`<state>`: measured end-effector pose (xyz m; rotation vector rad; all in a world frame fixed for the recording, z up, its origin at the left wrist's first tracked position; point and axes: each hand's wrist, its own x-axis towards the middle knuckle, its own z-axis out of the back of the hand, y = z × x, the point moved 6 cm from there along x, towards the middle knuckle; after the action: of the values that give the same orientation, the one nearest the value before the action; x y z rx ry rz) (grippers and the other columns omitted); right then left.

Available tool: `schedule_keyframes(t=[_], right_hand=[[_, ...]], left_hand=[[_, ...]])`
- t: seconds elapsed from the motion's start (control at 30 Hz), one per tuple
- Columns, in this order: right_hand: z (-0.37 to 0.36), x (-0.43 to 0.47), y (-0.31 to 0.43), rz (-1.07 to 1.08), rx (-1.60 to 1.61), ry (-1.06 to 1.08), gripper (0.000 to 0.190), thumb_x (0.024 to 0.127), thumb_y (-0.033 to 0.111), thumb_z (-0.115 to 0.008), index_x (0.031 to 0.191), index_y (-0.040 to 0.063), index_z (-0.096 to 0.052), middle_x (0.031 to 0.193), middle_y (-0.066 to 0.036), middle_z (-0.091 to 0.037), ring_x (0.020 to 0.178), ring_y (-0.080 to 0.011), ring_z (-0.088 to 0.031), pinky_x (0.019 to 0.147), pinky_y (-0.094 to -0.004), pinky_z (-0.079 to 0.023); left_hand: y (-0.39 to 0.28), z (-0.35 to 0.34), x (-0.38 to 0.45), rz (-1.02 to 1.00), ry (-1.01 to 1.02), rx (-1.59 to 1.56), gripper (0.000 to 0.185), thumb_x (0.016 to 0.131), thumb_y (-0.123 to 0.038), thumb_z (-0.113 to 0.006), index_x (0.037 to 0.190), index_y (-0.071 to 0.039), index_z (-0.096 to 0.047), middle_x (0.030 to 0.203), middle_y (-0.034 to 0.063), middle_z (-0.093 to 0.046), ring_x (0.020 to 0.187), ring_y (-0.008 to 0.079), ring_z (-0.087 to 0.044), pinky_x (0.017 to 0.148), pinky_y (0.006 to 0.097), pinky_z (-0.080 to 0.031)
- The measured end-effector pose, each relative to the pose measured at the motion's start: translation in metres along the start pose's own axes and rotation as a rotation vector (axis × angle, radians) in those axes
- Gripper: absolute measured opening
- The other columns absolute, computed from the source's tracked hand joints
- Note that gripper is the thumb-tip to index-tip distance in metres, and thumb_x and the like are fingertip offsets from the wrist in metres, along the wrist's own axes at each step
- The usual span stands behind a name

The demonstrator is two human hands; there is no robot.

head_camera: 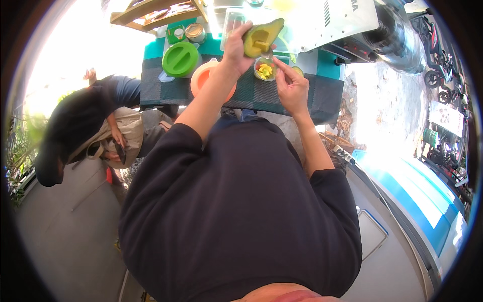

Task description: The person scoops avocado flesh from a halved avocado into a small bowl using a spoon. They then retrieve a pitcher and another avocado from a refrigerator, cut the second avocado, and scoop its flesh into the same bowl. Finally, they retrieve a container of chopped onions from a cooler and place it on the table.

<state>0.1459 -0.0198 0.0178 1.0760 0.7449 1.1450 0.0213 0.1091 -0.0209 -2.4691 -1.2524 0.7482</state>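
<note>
My left hand (234, 51) holds up a halved avocado (269, 31), its hollowed green flesh facing me. In my right hand (293, 88) is a spoon (267, 54), pinched between thumb and fingers, its bowl at the avocado's lower edge. A cut chunk of flesh (261, 46) sits in the hollow just above the spoon. Right below stands a small clear cup (257, 76) with yellow-green pieces (265, 70) inside. Partly hidden behind the cup and my right fingers is another greenish round item (298, 70), too covered to name.
Left on the checked tablecloth (247, 96) are a green-lidded container (181, 59), a peach-coloured lid (200, 77), a jar (195, 33) and a green carton (175, 34). Behind stand a clear plastic tray (231, 22), a wooden rack (162, 15) and a metal appliance (339, 22). A person (83, 109) holding a phone is at left.
</note>
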Motion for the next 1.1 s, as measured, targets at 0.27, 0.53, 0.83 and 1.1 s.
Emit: schedule_keyframes(t=[0.27,0.53,0.83,1.1], right_hand=[[0.015,-0.014,-0.041,0.047,-0.312,-0.041,0.040,0.095,0.006,-0.065,0.135,0.006,-0.069,0.088,-0.003,-0.072,0.070,-0.0092,-0.067,0.064,-0.0279,-0.054],[0.001,-0.025,-0.038,0.244,-0.962,-0.011,0.056,0.084,0.010,-0.071,0.140,0.012,-0.066,0.068,-0.004,-0.053,0.058,-0.0218,-0.061,0.055,-0.0372,-0.050],[0.001,-0.008,0.043,0.592,-0.849,-0.124,0.060,0.082,0.005,-0.075,0.141,0.013,-0.067,0.063,-0.002,-0.045,0.050,-0.0199,-0.048,0.049,-0.0344,-0.041],[0.001,-0.006,0.033,0.575,-0.785,0.065,0.053,0.083,0.010,-0.074,0.136,0.011,-0.069,0.066,-0.004,-0.055,0.056,-0.0202,-0.058,0.053,-0.0363,-0.046]], left_hand=[[0.002,0.027,0.012,-0.126,-0.192,0.080,0.031,0.107,-0.027,-0.054,0.126,-0.003,-0.058,0.121,0.0151,-0.067,0.115,0.0321,-0.067,0.102,0.0540,-0.056],[-0.009,0.028,0.009,-0.131,-0.173,0.035,0.032,0.106,-0.031,-0.056,0.120,-0.003,-0.061,0.117,0.0127,-0.067,0.108,0.0284,-0.067,0.093,0.0485,-0.058],[-0.002,0.006,0.005,-0.071,-0.023,0.059,0.040,0.106,-0.033,-0.054,0.126,0.001,-0.063,0.123,0.0174,-0.068,0.113,0.0334,-0.068,0.095,0.0471,-0.055],[0.001,0.003,0.003,0.010,-0.035,0.145,0.037,0.104,-0.027,-0.055,0.121,0.004,-0.066,0.113,0.0156,-0.070,0.103,0.0273,-0.067,0.089,0.0419,-0.055]])
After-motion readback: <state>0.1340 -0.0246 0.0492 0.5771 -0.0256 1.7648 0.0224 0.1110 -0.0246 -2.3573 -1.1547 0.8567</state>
